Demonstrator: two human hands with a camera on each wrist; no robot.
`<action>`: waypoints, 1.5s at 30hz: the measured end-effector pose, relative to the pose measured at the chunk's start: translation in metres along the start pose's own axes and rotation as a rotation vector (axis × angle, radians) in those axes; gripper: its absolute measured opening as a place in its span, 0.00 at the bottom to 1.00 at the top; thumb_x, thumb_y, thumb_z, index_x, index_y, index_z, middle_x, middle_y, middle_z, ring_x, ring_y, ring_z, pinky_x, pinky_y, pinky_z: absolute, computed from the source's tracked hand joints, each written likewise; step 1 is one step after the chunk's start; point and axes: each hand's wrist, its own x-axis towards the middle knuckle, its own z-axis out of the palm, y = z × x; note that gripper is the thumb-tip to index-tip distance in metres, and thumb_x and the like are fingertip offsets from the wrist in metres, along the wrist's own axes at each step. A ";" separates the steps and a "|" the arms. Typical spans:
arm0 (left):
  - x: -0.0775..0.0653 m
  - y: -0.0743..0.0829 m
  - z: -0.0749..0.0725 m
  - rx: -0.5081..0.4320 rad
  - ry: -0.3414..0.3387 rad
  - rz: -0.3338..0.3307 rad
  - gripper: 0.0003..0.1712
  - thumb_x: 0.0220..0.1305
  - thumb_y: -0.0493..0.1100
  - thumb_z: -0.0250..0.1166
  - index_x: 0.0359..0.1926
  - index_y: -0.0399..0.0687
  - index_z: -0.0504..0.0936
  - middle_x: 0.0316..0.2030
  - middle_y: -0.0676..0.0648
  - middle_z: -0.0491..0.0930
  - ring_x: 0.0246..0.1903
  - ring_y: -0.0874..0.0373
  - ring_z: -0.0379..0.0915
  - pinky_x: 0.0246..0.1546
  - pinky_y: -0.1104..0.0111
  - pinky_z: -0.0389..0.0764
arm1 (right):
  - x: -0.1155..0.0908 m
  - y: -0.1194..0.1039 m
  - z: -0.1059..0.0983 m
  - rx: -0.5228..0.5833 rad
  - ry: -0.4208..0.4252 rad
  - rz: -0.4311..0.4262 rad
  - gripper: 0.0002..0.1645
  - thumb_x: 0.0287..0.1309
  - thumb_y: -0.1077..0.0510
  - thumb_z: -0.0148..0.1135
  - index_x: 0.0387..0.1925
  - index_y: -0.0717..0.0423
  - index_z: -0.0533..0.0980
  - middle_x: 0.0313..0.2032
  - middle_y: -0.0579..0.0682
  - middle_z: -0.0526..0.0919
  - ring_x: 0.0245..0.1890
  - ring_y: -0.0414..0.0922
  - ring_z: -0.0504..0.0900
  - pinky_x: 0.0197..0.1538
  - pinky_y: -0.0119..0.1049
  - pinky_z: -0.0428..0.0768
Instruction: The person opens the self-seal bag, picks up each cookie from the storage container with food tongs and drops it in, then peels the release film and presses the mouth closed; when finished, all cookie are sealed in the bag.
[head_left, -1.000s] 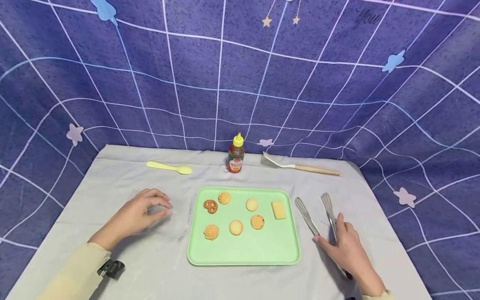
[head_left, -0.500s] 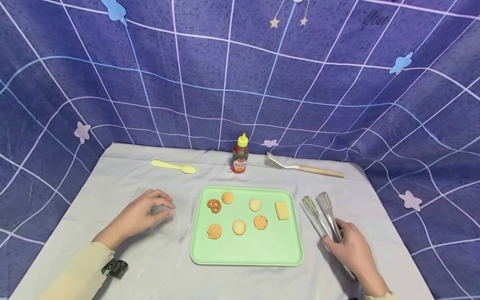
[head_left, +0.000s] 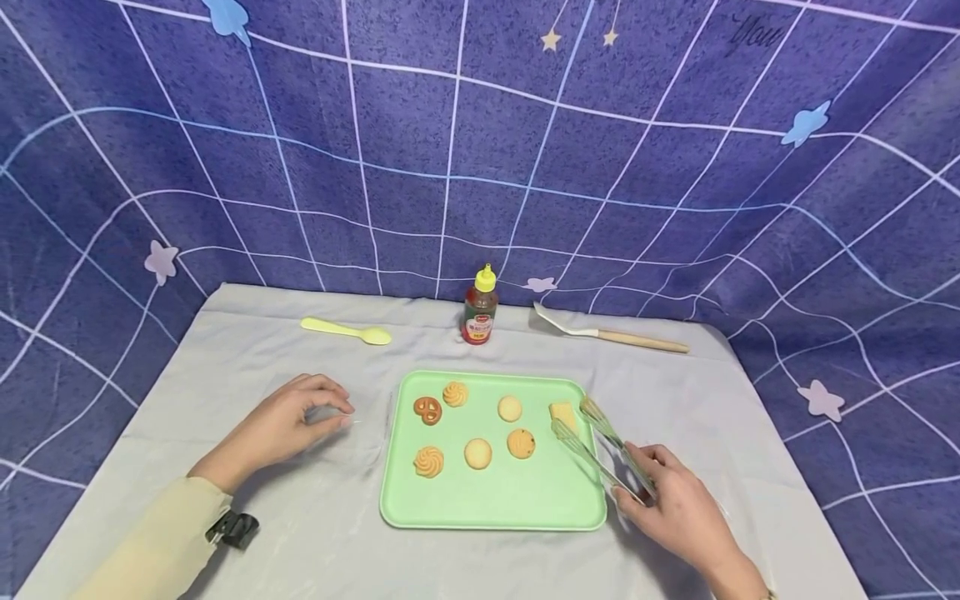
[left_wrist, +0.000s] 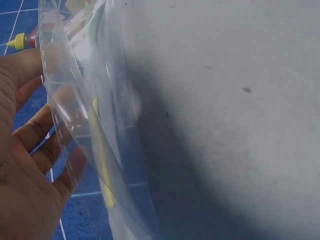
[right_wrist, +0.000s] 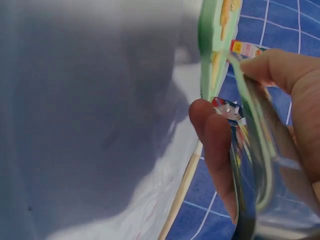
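My right hand [head_left: 678, 508] grips metal tongs [head_left: 576, 443] with slotted heads, their tips spread around a rectangular biscuit [head_left: 561, 412] at the right of a green tray [head_left: 487, 512]. The right wrist view shows thumb and fingers on opposite arms of the tongs [right_wrist: 265, 150]. On the left of the tray, my left hand [head_left: 277, 425] holds a clear plastic bag [left_wrist: 110, 135] by its edge, fingers curved and seen through the film. Also on the tray lie a pretzel [head_left: 427, 410], swirl cookies [head_left: 428, 462], round cookies [head_left: 477, 454] and a speckled cookie [head_left: 521, 443].
Behind the tray stands a sauce bottle [head_left: 478, 317] with a yellow nozzle. A yellow spoon [head_left: 345, 331] lies to its left, and a wooden-handled spatula [head_left: 611, 334] to its right. A blue patterned curtain [head_left: 480, 150] hangs behind the cloth-covered table.
From beside the tray, my right hand has moved left with the tongs, bringing their heads over the tray to the rectangular biscuit. The left hand has stayed nearly still.
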 end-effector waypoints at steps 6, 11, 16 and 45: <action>0.001 0.001 0.000 -0.004 -0.003 0.002 0.09 0.58 0.39 0.77 0.39 0.58 0.89 0.44 0.59 0.81 0.49 0.56 0.75 0.52 0.57 0.73 | 0.001 -0.005 0.000 -0.021 -0.021 0.000 0.38 0.49 0.48 0.79 0.61 0.59 0.79 0.45 0.41 0.80 0.26 0.34 0.72 0.31 0.35 0.73; 0.000 0.002 -0.001 -0.006 -0.002 0.003 0.10 0.58 0.39 0.77 0.39 0.58 0.89 0.44 0.60 0.80 0.49 0.56 0.75 0.52 0.58 0.73 | 0.004 -0.007 0.000 -0.018 -0.026 -0.016 0.36 0.50 0.49 0.78 0.60 0.59 0.80 0.45 0.41 0.80 0.27 0.34 0.72 0.32 0.35 0.74; 0.002 0.004 -0.002 -0.010 -0.011 0.009 0.09 0.59 0.40 0.77 0.40 0.57 0.89 0.45 0.59 0.80 0.49 0.56 0.75 0.53 0.57 0.73 | 0.008 0.000 0.000 0.017 -0.037 -0.066 0.34 0.52 0.51 0.77 0.60 0.59 0.80 0.44 0.43 0.79 0.25 0.33 0.71 0.29 0.33 0.72; 0.003 0.000 -0.001 -0.006 -0.027 -0.009 0.10 0.59 0.42 0.77 0.42 0.56 0.89 0.46 0.59 0.80 0.51 0.57 0.73 0.54 0.55 0.72 | 0.018 0.007 -0.004 -0.008 -0.062 -0.148 0.30 0.52 0.56 0.73 0.57 0.61 0.81 0.43 0.44 0.81 0.30 0.36 0.76 0.31 0.38 0.78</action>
